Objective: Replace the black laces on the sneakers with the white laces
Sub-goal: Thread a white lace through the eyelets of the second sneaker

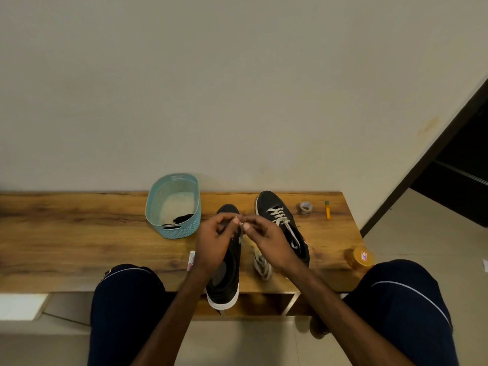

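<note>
Knees (126, 299) are framing the left hand (211, 244) and right hand (266, 239), both pinching a white lace (260, 264) above the unlaced sneaker (227, 283), which is lying on the wooden counter (79, 233), a plain wall (237, 88) behind it.

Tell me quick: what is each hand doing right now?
Left hand: pinching the white lace above the unlaced sneaker.
Right hand: pinching the same white lace, fingertips close to the left's.

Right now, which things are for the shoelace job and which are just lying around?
For the job: unlaced sneaker, white-laced sneaker, white lace pinched by left hand and right hand, black laces in the teal basket.
Lying about: tape roll, orange tube, orange-lidded jar, small packet.
</note>
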{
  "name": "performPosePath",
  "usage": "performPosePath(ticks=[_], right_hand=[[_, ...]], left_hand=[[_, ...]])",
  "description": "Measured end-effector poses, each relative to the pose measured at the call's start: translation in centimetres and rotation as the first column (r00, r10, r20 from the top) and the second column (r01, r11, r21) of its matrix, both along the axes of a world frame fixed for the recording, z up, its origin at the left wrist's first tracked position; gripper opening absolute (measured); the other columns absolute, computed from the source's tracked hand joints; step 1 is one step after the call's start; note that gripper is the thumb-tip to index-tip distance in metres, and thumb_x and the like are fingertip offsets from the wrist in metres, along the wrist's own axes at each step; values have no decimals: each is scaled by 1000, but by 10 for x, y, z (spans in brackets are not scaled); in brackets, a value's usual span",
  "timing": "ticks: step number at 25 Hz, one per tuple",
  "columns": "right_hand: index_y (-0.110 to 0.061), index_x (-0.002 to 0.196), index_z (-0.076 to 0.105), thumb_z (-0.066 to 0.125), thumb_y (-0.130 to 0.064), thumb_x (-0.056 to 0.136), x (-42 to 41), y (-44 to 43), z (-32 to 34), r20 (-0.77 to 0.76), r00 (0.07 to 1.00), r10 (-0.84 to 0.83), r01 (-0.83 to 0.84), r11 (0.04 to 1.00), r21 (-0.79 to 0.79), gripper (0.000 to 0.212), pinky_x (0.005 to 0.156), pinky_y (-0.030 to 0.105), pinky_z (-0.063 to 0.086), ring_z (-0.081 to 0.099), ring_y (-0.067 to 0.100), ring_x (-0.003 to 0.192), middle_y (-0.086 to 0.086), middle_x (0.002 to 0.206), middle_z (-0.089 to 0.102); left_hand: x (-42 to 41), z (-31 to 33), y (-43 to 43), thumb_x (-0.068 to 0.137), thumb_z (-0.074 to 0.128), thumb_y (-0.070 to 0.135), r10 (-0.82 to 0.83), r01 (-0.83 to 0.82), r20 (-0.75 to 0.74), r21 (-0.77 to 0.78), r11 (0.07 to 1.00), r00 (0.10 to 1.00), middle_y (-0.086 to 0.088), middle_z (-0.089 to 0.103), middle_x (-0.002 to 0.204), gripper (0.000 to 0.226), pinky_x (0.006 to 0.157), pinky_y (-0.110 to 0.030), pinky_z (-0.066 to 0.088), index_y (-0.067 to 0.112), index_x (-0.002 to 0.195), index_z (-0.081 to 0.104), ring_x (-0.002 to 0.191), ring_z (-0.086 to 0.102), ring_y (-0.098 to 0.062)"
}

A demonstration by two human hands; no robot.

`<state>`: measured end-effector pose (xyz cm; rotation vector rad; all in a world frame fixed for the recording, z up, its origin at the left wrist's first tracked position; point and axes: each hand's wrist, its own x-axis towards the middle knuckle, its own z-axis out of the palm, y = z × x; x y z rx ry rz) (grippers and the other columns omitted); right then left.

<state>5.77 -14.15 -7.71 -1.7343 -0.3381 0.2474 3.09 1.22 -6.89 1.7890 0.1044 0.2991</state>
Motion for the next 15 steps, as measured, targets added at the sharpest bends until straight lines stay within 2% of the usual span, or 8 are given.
performPosePath(ticks=[2, 5, 8, 10, 12, 13, 15], right_hand=[[-14, 113, 70, 62, -20, 98, 4, 7, -7, -10, 998, -59, 60, 997, 56, 18, 81, 30, 57, 70, 11, 90, 0, 94, 73], [-15, 98, 73, 70, -20, 91, 19, 9, -12, 29, 991, -132, 132, 991, -7, 9, 68, 26, 54, 67, 9, 75, -1, 81, 71], [-19, 93, 75, 73, -24, 89, 40, 11, -18, 67, 989, -133, 138, 988, -75, 7, 73, 33, 58, 68, 11, 77, -4, 80, 72], [-19, 92, 76, 72, -24, 90, 55, 12, -24, 84, 985, -149, 160, 977, -143, 8, 72, 29, 57, 66, 7, 75, -7, 78, 71], [-17, 88, 75, 69, -24, 91, 69, 11, -31, 105, 977, -185, 205, 953, -225, 10, 65, 19, 49, 62, 3, 71, -9, 75, 69], [-16, 86, 74, 67, -24, 91, 75, 10, -37, 113, 974, -196, 220, 937, -272, 11, 63, 16, 45, 60, 3, 69, -9, 74, 68], [-17, 79, 69, 64, -20, 91, 81, 11, -48, 119, 982, -148, 182, 909, -374, 14, 62, 17, 41, 58, 4, 68, -8, 72, 65]], left_hand=[[3, 0, 1, 93, 65, 10, 6, -7, -10, -42, 999, 1000, 2, 73, 83, 14, 55, -12, 46, 11, 105, 72, 68, 65, 0], [12, -4, 3, 92, 66, 12, 21, -22, -38, -39, 999, 999, 5, 72, 80, 11, 57, -13, 47, 16, 100, 72, 67, 63, 1], [32, -10, 10, 92, 67, 16, -24, 23, -102, -6, 1000, 994, 2, 74, 83, 8, 64, -20, 52, 19, 98, 72, 73, 68, -6], [52, -16, 16, 92, 67, 16, -73, 79, -149, 36, 996, 986, 1, 74, 88, 11, 70, -26, 55, 15, 102, 72, 81, 70, -11], [70, -25, 23, 93, 65, 14, -42, 75, -188, 168, 983, 981, 2, 73, 92, 13, 75, -29, 55, 14, 106, 69, 85, 70, -11], [78, -31, 27, 93, 63, 14, 5, 63, -211, 313, 948, 977, 3, 71, 95, 14, 78, -30, 54, 17, 106, 68, 88, 68, -12], [89, -48, 33, 93, 60, 18, 55, 177, -335, 622, 763, 941, 1, 67, 106, 16, 85, -36, 53, 21, 106, 68, 97, 64, -17]])
